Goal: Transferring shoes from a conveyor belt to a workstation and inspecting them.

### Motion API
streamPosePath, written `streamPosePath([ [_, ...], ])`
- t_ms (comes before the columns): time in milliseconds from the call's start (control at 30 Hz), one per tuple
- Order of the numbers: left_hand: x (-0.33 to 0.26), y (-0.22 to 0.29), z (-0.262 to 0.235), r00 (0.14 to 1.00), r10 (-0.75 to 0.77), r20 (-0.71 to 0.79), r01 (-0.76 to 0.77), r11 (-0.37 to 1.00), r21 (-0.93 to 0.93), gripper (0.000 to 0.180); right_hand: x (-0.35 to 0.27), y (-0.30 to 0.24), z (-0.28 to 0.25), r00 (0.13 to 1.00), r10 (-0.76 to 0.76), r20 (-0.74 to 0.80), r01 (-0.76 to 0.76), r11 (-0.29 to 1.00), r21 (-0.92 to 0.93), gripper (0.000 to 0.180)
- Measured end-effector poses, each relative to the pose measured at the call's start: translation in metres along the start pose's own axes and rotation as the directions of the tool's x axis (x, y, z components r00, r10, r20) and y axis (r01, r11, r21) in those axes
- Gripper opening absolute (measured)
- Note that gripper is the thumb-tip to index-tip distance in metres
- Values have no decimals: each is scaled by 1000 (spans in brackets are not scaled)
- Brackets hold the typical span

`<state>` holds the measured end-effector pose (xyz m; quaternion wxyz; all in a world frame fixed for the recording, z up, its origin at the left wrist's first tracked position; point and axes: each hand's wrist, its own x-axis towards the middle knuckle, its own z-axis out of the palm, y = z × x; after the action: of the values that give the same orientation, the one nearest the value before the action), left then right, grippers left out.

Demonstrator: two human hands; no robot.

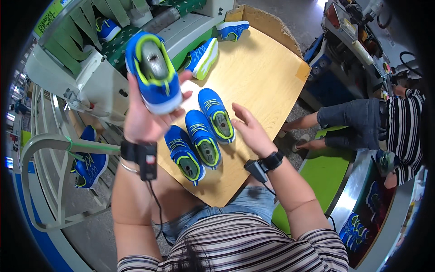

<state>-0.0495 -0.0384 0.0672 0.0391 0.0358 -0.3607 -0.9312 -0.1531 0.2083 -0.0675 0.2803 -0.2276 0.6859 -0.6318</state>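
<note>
While the left hand (145,115) was raised, a blue shoe (153,71) was clasped in its grip; the right hand (250,130), fingers spread, was held beside three shoes (199,136) near the bench (263,77) edge.

A green sign and a small label are showing, both at the left side

A flat rectangular green sign with yellowish-green patches (49,17) is sitting at the upper left, tilted along the top edge of the grey machine housing (97,86). A small square red-and-white label (149,159) is showing on the black box-shaped wrist device (146,159) strapped at the left wrist. No packages or screens are showing clearly.
</note>
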Motion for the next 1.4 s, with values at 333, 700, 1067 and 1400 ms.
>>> streamPosePath([
  [333,99,68,-75,877,347,-333,-437,864,-249,78,-9,37,53,969,-198,-146,158,956,-247,78],
  [700,94,72,-107,849,459,-262,-517,823,-234,62,86,-41,-5,946,-89,-313,199,918,343,51],
  [1067,106,-12,-114,943,245,-224,24,621,784,56,386,-198,19,757,-653,-27,521,628,-578,63],
  [1400,203,-70,-189,817,262,-514,353,478,804,91,394,-15,-61,865,-413,-287,3,575,-818,45],
])
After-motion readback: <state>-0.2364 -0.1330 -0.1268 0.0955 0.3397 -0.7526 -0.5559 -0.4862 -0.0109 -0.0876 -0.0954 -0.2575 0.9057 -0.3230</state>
